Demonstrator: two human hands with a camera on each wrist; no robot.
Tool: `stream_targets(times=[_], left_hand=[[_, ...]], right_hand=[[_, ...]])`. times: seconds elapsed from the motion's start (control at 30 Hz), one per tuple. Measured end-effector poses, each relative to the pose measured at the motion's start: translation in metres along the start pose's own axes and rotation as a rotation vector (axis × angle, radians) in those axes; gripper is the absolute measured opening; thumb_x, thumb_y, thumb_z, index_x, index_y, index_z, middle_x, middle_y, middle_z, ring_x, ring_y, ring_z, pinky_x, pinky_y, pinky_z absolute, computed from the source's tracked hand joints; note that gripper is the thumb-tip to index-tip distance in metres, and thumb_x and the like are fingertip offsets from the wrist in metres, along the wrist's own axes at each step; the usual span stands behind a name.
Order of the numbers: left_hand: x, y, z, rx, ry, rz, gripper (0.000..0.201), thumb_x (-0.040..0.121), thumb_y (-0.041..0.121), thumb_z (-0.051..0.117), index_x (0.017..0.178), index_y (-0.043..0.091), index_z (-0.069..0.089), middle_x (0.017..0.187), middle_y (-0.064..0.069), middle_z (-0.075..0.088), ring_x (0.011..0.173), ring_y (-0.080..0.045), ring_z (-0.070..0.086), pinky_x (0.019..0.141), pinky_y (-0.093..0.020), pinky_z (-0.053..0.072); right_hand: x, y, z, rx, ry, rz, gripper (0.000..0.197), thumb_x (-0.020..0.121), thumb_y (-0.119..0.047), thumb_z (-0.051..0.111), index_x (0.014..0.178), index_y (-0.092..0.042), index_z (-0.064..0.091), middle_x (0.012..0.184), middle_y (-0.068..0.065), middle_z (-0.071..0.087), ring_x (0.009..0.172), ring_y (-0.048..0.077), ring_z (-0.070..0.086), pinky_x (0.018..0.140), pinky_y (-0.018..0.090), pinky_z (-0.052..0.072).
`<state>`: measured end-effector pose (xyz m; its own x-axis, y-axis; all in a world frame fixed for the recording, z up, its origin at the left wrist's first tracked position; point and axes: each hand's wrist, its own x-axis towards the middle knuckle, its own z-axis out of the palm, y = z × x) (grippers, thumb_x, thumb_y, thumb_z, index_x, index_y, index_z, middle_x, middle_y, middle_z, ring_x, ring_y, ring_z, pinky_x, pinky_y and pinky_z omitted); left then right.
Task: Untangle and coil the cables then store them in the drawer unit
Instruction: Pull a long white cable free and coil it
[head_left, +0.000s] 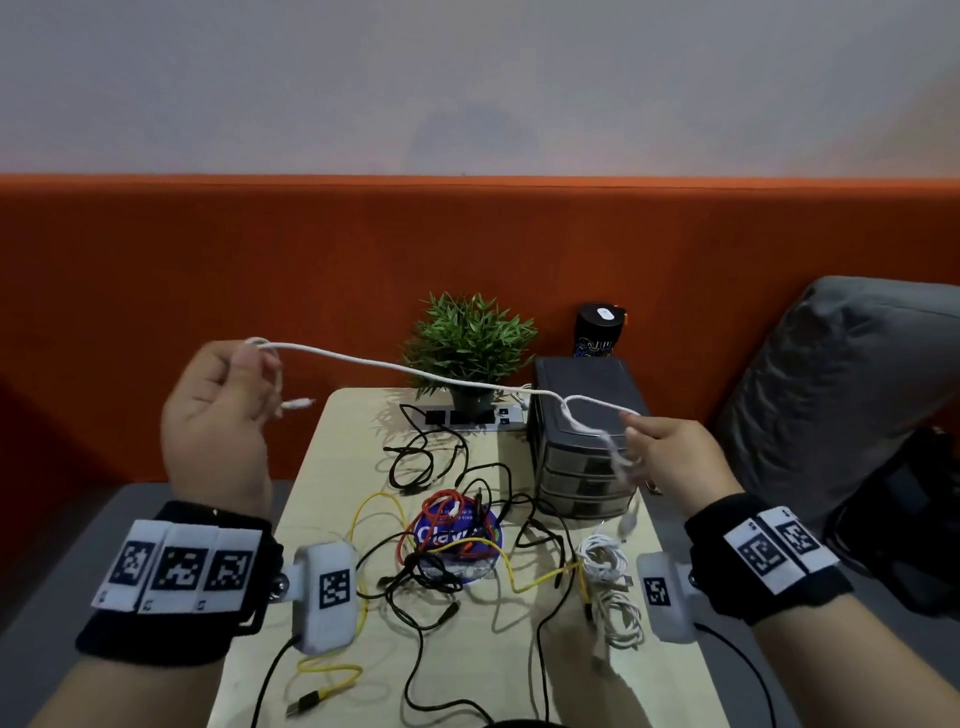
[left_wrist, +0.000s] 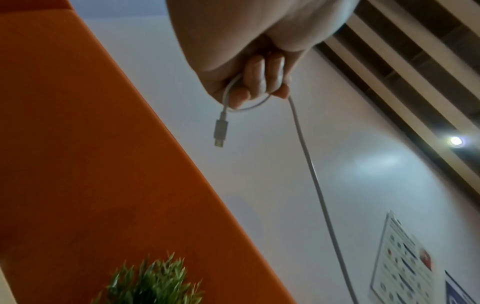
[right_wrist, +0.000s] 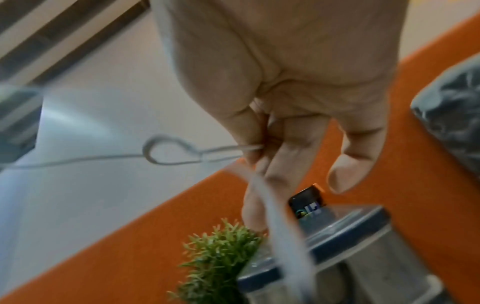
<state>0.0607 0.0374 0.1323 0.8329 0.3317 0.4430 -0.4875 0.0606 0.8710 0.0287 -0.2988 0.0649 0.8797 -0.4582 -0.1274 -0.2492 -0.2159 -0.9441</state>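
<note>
A white cable (head_left: 395, 368) stretches in the air between my two hands above the table. My left hand (head_left: 223, 405) grips one end, looped round its curled fingers (left_wrist: 255, 82), with the plug (left_wrist: 221, 129) hanging free. My right hand (head_left: 670, 457) pinches the other part between thumb and fingers (right_wrist: 249, 131), where the white cable (right_wrist: 171, 152) forms a small loop and a blurred tail drops down. The grey drawer unit (head_left: 582, 441) stands at the table's right back, drawers closed. A tangle of black, red and yellow cables (head_left: 447, 540) lies on the table. A white coiled bundle (head_left: 608, 577) lies near the front right.
A potted green plant (head_left: 470, 348) and a power strip (head_left: 467, 415) stand at the back of the small table (head_left: 332, 467). A dark can (head_left: 600, 332) stands behind the drawer unit. An orange padded wall runs behind. A grey cushion (head_left: 852, 395) lies to the right.
</note>
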Motion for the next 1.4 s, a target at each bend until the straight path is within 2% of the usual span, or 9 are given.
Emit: stream_targets(times=[0.13,0.23,0.37,0.5,0.77,0.97,1.1,1.2,1.4], left_hand=[[0.009,0.003,-0.003,-0.039,0.102,0.053,0.029,0.098,0.016,0.043,0.073,0.023,0.055,0.051,0.014,0.046,0.047,-0.005,0.033,0.050,-0.019,0.030],[0.006,0.003,0.006,-0.011,0.022,0.007,0.030,0.099,0.013,0.040,0.072,0.019,0.052,0.050,0.013,0.044,0.047,-0.005,0.032,0.050,-0.017,0.030],[0.003,0.004,0.015,0.071,-0.153,-0.053,0.032,0.100,0.011,0.038,0.071,0.014,0.051,0.046,0.012,0.037,0.046,-0.006,0.030,0.049,-0.017,0.029],[0.004,0.008,0.016,0.081,-0.097,-0.002,0.030,0.099,0.012,0.040,0.072,0.016,0.053,0.049,0.012,0.039,0.048,-0.007,0.031,0.049,-0.017,0.029],[0.020,0.011,0.009,0.003,0.146,0.106,0.027,0.096,0.017,0.044,0.071,0.024,0.052,0.052,0.015,0.048,0.046,-0.002,0.033,0.047,-0.016,0.032],[0.023,0.008,0.008,-0.064,0.240,0.113,0.026,0.097,0.016,0.042,0.073,0.022,0.050,0.054,0.016,0.050,0.045,-0.002,0.033,0.048,-0.016,0.031],[0.026,0.002,0.002,0.009,0.173,0.031,0.029,0.098,0.018,0.041,0.071,0.023,0.050,0.049,0.016,0.045,0.045,-0.001,0.034,0.047,-0.016,0.031],[0.023,-0.006,-0.004,0.069,0.168,0.012,0.030,0.099,0.019,0.041,0.070,0.024,0.050,0.047,0.016,0.041,0.045,-0.003,0.033,0.047,-0.016,0.032],[0.024,-0.028,-0.018,0.176,0.210,-0.096,0.029,0.096,0.021,0.043,0.069,0.024,0.053,0.046,0.012,0.043,0.043,-0.003,0.036,0.045,-0.016,0.036]], right_hand=[[0.011,0.010,-0.005,-0.138,0.021,0.111,0.021,0.090,-0.002,0.056,0.105,-0.005,0.071,0.063,0.003,0.059,0.059,0.018,0.056,0.055,0.024,0.040],[0.004,0.013,0.003,-0.419,-0.029,-0.175,0.045,0.079,0.015,0.052,0.085,-0.024,0.074,0.092,-0.001,0.057,0.086,0.014,0.057,0.070,0.020,0.040],[-0.008,0.009,0.010,-0.290,-0.320,-0.208,0.068,0.086,0.017,0.037,0.120,-0.039,0.056,0.105,-0.001,0.055,0.086,0.021,0.058,0.072,0.023,0.045],[-0.005,0.008,0.005,0.372,-0.204,0.138,0.033,0.091,0.001,0.050,0.121,-0.007,0.059,0.084,0.013,0.069,0.060,0.025,0.065,0.061,0.030,0.046],[0.006,0.013,-0.011,0.355,0.021,0.321,0.018,0.096,-0.008,0.048,0.101,-0.001,0.064,0.067,0.005,0.064,0.052,0.015,0.059,0.049,0.023,0.039],[0.013,0.027,0.000,0.076,0.161,0.138,0.018,0.089,-0.009,0.060,0.101,-0.006,0.073,0.072,0.004,0.063,0.072,0.021,0.056,0.071,0.031,0.045],[0.006,0.024,0.008,0.442,0.038,0.175,0.039,0.097,0.004,0.042,0.120,-0.024,0.058,0.084,0.006,0.053,0.063,0.022,0.054,0.052,0.034,0.056],[0.004,0.017,0.003,0.636,-0.062,0.145,0.047,0.096,0.009,0.037,0.127,-0.023,0.049,0.087,0.006,0.051,0.074,0.026,0.056,0.061,0.032,0.057],[0.002,0.007,-0.005,0.752,0.038,0.088,0.033,0.083,0.025,0.040,0.082,-0.004,0.057,0.079,0.014,0.057,0.057,0.012,0.067,0.060,0.016,0.056]])
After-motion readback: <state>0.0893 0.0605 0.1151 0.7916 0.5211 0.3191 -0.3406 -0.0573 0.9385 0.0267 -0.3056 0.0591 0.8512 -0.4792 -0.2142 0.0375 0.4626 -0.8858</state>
